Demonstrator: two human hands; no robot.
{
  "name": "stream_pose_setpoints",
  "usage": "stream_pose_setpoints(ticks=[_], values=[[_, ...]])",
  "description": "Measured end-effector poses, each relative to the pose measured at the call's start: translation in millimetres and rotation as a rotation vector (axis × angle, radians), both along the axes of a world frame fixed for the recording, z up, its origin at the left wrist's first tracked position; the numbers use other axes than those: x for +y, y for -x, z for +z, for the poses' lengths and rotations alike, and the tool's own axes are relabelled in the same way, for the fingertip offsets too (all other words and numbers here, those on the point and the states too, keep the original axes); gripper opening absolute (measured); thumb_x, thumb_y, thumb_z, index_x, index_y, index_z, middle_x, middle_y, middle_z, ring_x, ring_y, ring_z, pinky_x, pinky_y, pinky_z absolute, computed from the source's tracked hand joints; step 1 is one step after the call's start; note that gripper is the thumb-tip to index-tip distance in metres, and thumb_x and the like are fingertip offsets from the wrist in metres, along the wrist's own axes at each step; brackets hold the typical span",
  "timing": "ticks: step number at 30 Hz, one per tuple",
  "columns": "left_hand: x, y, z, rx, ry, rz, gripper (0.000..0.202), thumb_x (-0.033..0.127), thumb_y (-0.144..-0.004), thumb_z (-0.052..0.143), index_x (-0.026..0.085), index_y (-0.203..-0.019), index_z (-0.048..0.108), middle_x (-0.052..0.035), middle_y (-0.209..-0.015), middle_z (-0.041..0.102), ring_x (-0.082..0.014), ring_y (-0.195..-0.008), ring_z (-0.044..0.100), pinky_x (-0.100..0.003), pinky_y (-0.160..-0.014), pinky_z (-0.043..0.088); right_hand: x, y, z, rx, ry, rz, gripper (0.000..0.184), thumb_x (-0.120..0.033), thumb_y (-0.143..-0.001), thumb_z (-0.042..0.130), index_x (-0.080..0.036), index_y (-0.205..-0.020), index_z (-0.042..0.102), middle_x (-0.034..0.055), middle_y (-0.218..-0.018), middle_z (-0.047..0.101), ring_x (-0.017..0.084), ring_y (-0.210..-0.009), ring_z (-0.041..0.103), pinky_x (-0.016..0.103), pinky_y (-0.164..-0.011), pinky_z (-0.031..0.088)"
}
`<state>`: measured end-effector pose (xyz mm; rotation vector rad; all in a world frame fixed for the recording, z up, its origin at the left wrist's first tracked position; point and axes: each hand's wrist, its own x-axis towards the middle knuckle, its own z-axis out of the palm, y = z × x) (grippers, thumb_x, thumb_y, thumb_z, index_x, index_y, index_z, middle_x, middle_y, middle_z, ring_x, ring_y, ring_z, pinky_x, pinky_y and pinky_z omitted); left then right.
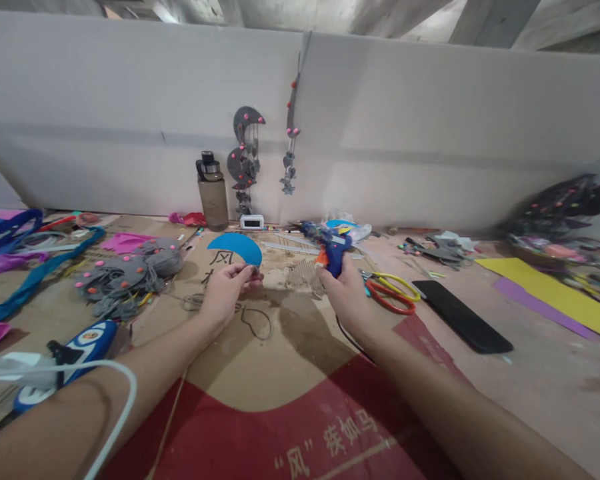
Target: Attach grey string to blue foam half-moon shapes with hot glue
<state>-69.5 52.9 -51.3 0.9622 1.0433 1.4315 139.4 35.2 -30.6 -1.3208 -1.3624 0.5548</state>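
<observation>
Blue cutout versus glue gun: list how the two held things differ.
The blue cutout is flat and half-moon shaped; the glue gun is bulky, with an orange part. The left hand pinches the blue cutout by its lower edge; the right hand wraps the glue gun's handle. Both are blue, held above the cardboard.

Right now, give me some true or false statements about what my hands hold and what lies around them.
1. The left hand holds a blue crescent-shaped foam piece. True.
2. The right hand holds a red stapler. False: it holds a blue hot-glue gun with an orange trigger.
3. Scissors with yellow and red handles lie just right of the right hand. True.
4. The flat black phone leans against the white wall. False: it lies flat on the table, right of the scissors.
5. A brownish water bottle with a dark lid stands upright by the wall. True.
</observation>
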Motion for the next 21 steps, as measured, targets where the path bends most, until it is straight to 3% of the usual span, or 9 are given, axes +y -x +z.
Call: stream_pose_setpoints(ticks=[4,8,10,13,18,21], values=[[3.2,0.3,-3.3,-0.026,-0.011,0.002,0.025,0.030,-0.058,0.077,0.012,-0.069,0.064,-0.0054,-0.068,0.067,-0.0122,-0.064,0.063,-0.025,-0.069,0.051,-15.0,4.9,11.4,-0.009,-0.033,0.181,0.034,-0.040,-0.080,0.051,-0.020,-0.107,0.049,0.0039,-0.093,0.058,0.017,-0.081,0.051,0.032,-0.076,0.042],[3.1,2.2,-5.6,-0.008,0.024,-0.040,0.025,0.030,-0.059,0.076,0.012,-0.071,0.063,-0.0068,-0.073,0.068,-0.0101,-0.060,0.061,-0.017,-0.050,0.043,-28.9,10.2,14.9,-0.044,0.028,0.228,0.027,-0.043,-0.087,0.042,-0.021,-0.101,0.050,0.0019,-0.082,0.058,0.015,-0.072,0.052,0.029,-0.068,0.043],[2.4,3.2,-7.3,-0.003,0.021,-0.066,0.026,0.031,-0.061,0.075,0.012,-0.074,0.063,-0.0081,-0.076,0.068,-0.0105,-0.059,0.062,-0.015,-0.044,0.038,-31.9,13.3,12.1,-0.038,0.061,0.249,0.025,-0.043,-0.087,0.042,-0.021,-0.097,0.049,0.0000,-0.072,0.057,0.014,-0.065,0.051,0.027,-0.062,0.042],[1.1,3.5,-9.4,-0.001,0.040,-0.062,0.027,0.033,-0.062,0.074,0.012,-0.075,0.063,-0.0087,-0.073,0.069,-0.0114,-0.057,0.062,-0.016,-0.043,0.036,-32.2,18.8,3.2,0.043,0.069,0.317,0.025,-0.041,-0.084,0.049,-0.020,-0.098,0.046,-0.0002,-0.073,0.060,0.013,-0.061,0.054,0.026,-0.058,0.044],[0.3,1.2,-9.9,0.030,0.077,-0.028,0.024,0.032,-0.061,0.074,0.013,-0.072,0.063,-0.0065,-0.066,0.068,-0.0099,-0.051,0.059,-0.019,-0.048,0.043,-30.3,23.1,-12.8,0.054,0.095,0.357,0.027,-0.038,-0.082,0.053,-0.018,-0.100,0.048,0.0019,-0.073,0.062,0.013,-0.056,0.054,0.027,-0.054,0.046],[1.1,-0.4,-9.9,0.027,0.059,-0.013,0.023,0.031,-0.061,0.074,0.013,-0.070,0.064,-0.0061,-0.065,0.068,-0.0107,-0.051,0.059,-0.023,-0.054,0.048,-30.3,23.0,-17.5,-0.018,0.054,0.333,0.029,-0.036,-0.082,0.053,-0.020,-0.106,0.050,0.0044,-0.086,0.065,0.012,-0.058,0.054,0.027,-0.056,0.046]])
